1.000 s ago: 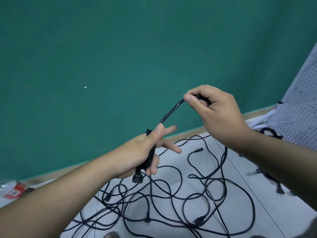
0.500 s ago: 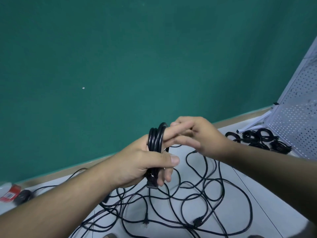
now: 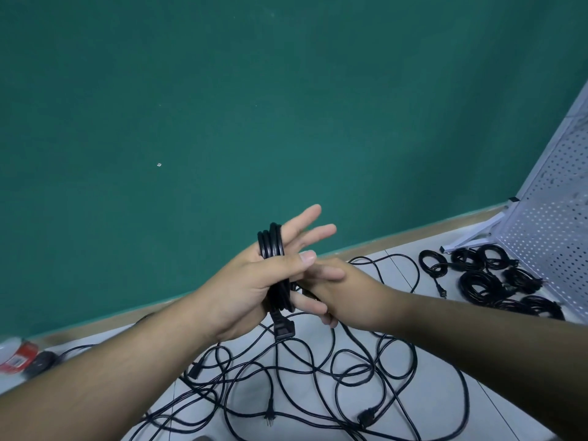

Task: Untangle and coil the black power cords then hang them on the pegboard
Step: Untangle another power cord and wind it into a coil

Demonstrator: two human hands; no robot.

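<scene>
Left hand point(image 3: 251, 281) serves as spool: coil point(image 3: 270, 243) wound round palm, thumb clamped over it, fingers splayed so loops can't slip. Right hand point(image 3: 346, 291) tucked beneath, likely feeding slack; grip hidden, cannot tell

Green wall above a pale tiled floor

A flat, dark green wall point(image 3: 222, 106) fills the upper two thirds of the frame, evenly lit, with one small white speck point(image 3: 159, 164) left of centre. A tan baseboard point(image 3: 429, 230) slants from lower left up toward the right. Below it lies a pale grey floor point(image 3: 439, 402), crossed by a thin seam point(image 3: 394, 262).
</scene>
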